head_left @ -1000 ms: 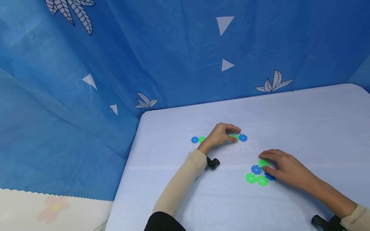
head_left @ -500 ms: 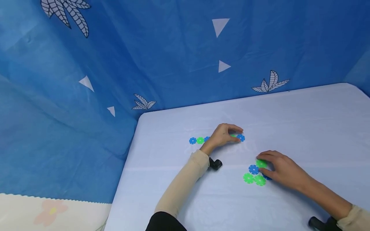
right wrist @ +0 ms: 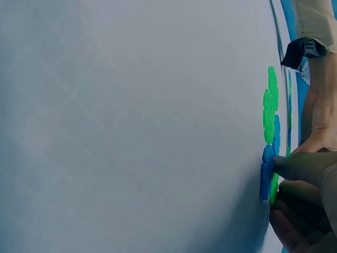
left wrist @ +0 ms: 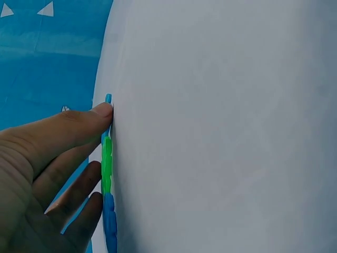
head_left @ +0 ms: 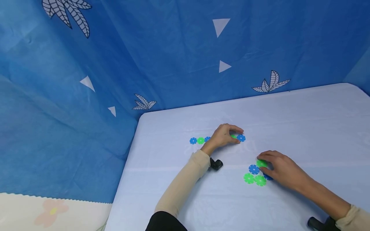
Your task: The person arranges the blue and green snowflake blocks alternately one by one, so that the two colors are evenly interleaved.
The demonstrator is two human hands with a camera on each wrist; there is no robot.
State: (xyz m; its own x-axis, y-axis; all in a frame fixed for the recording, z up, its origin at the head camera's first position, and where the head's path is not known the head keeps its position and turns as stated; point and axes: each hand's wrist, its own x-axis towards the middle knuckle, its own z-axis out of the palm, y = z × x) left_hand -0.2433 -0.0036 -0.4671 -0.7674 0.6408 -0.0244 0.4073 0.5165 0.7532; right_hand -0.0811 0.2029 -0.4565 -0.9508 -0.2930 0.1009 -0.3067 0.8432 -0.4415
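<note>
My left hand [head_left: 223,136] reaches over a row of small flat notched discs on the white table, thumb and fingers spread about its right end. A blue disc [head_left: 241,138] and part of a green disc [head_left: 233,136] show there; the hand hides the row's middle. In the left wrist view my thumb [left wrist: 102,110] touches the row's edge. My right hand [head_left: 281,168] rests at a cluster of green and blue discs, its thumb and fingers either side of the far green disc [head_left: 262,163]. It partly covers a blue disc [head_left: 268,176]. All discs lie flat.
The row's left end has a blue disc [head_left: 193,141] and a green disc [head_left: 200,140]. Nearer in the cluster lie a blue disc [head_left: 254,169] and two green discs. A black wrist device [head_left: 216,164] sits by the left cuff. Blue printed cloth [head_left: 179,64] hangs behind the table.
The left hand has shifted slightly right along the row, showing more of the blue disc at its left. The right hand stays at the cluster. The head view has shifted a little.
</note>
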